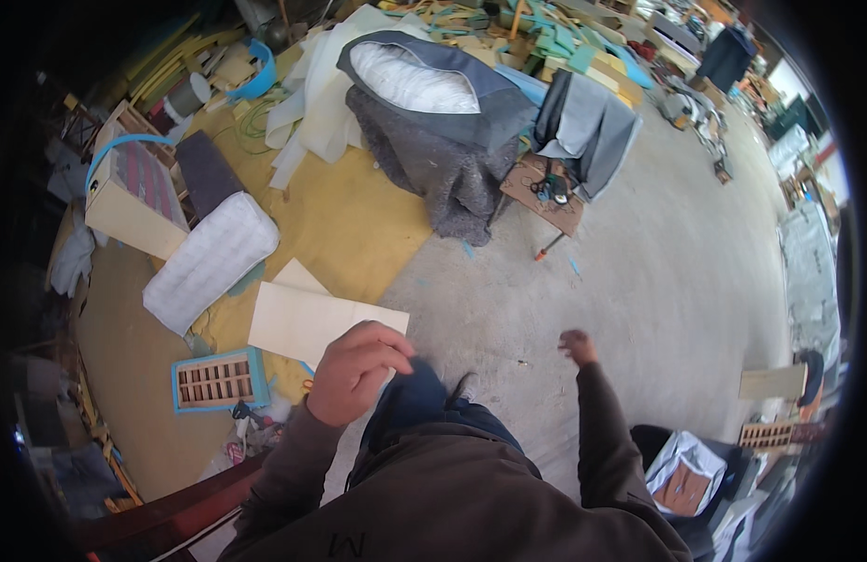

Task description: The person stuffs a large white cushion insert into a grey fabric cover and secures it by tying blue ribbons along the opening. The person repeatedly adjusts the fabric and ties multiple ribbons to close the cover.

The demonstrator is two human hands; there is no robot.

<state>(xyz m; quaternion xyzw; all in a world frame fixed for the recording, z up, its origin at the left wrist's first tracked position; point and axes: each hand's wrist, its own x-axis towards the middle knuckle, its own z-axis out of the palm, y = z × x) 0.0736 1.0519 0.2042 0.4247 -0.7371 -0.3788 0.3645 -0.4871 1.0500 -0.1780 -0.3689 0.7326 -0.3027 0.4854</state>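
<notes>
Fingers of left hand (356, 372) grip pale board (311, 321); right hand (576, 347) seemingly free

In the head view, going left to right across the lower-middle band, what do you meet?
Blue-framed wooden grid panel → pale flat board → left hand, gripping that board → right hand, empty and apart from everything → bare concrete floor → pale board leaning at the far right.
</notes>
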